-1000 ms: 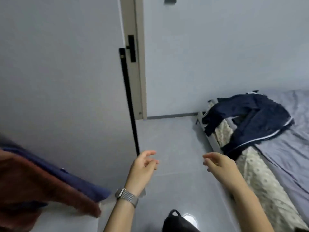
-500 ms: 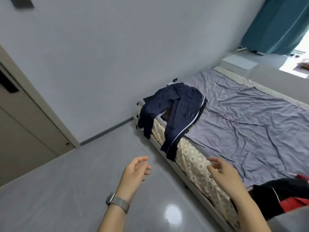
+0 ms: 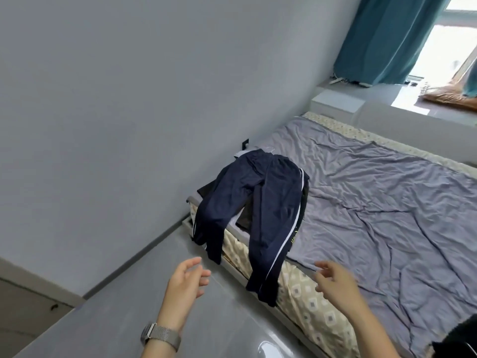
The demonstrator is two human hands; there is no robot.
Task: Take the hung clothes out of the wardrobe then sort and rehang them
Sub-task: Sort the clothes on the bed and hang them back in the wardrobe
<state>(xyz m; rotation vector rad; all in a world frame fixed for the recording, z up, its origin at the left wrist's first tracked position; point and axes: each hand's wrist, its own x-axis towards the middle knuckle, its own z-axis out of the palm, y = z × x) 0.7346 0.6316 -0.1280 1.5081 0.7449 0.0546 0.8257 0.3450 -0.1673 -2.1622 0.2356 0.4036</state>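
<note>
Navy track trousers (image 3: 260, 210) with white side stripes are lying at the foot corner of the bed (image 3: 387, 202), legs hanging over the edge toward the floor (image 3: 129, 306). Darker garments, possibly more clothing, are sitting beneath. Left hand (image 3: 184, 282) and right hand (image 3: 335, 280) are hovering just short, fingers spread, gripping nothing.

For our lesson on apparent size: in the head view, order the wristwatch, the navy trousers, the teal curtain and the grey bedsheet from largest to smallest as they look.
1. Grey bedsheet
2. Teal curtain and navy trousers: look similar, and the curtain is farther away, so unranked.
3. Wristwatch, smallest despite being nearest.
</note>
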